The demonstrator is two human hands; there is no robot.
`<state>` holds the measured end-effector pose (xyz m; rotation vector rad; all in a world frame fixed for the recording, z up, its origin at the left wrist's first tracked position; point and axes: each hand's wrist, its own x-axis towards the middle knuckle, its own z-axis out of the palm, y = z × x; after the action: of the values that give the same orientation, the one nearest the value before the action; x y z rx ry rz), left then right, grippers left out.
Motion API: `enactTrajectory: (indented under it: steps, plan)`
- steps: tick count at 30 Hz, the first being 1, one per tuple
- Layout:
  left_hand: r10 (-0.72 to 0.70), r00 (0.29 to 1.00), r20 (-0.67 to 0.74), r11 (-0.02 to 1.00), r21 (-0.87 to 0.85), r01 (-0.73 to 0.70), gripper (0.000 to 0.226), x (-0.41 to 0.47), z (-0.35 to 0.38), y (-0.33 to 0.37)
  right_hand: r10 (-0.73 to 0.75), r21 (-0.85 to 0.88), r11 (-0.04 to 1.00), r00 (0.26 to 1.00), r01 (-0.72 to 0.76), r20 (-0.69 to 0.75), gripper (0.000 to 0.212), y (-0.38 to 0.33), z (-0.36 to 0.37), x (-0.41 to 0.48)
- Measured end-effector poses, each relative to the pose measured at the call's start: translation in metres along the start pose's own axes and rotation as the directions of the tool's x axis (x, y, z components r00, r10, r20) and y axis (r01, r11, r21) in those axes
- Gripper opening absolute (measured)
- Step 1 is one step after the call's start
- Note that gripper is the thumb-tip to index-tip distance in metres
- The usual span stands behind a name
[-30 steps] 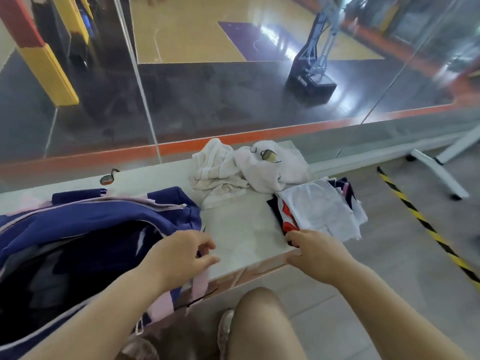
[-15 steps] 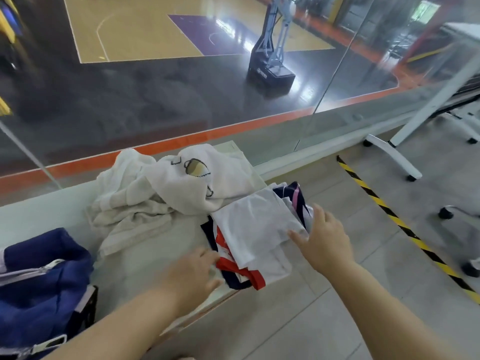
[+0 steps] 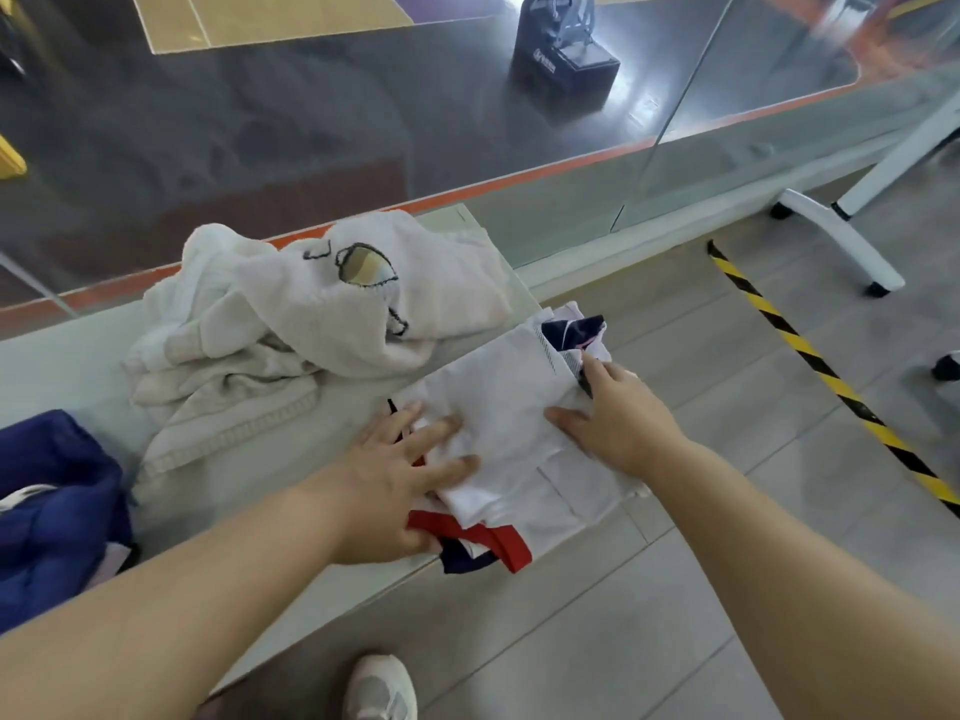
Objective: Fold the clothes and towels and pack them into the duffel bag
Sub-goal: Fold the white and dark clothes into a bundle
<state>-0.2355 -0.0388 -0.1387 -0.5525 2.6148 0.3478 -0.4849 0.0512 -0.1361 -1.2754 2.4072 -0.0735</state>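
White shirt (image 3: 511,407) lies right of the towels (image 3: 291,324), under both flat, spread palms: left hand (image 3: 400,475), right hand (image 3: 618,418), neither grasping.

On the bench (image 3: 78,366), a heap of towels (image 3: 291,324) lies far and centre. A stack of folded clothes (image 3: 519,423) sits right of it, at the bench's near right end, overhanging the edge. Both hands rest on the stack: left hand (image 3: 395,480) near-left, right hand (image 3: 613,418) right. The duffel bag (image 3: 52,511) sits at the left.
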Motion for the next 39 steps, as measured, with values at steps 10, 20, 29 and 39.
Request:
enactTrajectory:
  steps: [10, 20, 29, 39]
  plan:
    - [0.328, 0.874, -0.358, 0.943, 0.173, -0.283, 0.065, -0.064, 0.059, -0.025, -0.184, 0.0, 0.983, 0.982, 0.184, 0.043, 0.087, -0.056, 0.025, -0.039]
    - [0.256, 0.874, -0.414, 0.966, 0.092, -0.24, 0.045, -0.052, 0.068, -0.018, -0.55, -0.229, 0.832, 0.806, 0.506, -0.219, 0.056, -0.072, 0.073, -0.136]
    - [0.208, 0.863, -0.46, 0.977, 0.132, -0.165, 0.025, -0.043, 0.058, 0.007, -0.42, -0.329, 0.856, 0.907, 0.399, 0.007, 0.113, -0.072, 0.11, -0.152]
    - [0.214, 0.779, -0.589, 0.976, 0.091, -0.2, 0.049, -0.05, 0.058, 0.002, -0.515, -0.158, 0.857, 0.814, 0.49, -0.269, 0.049, -0.068, 0.089, -0.123]
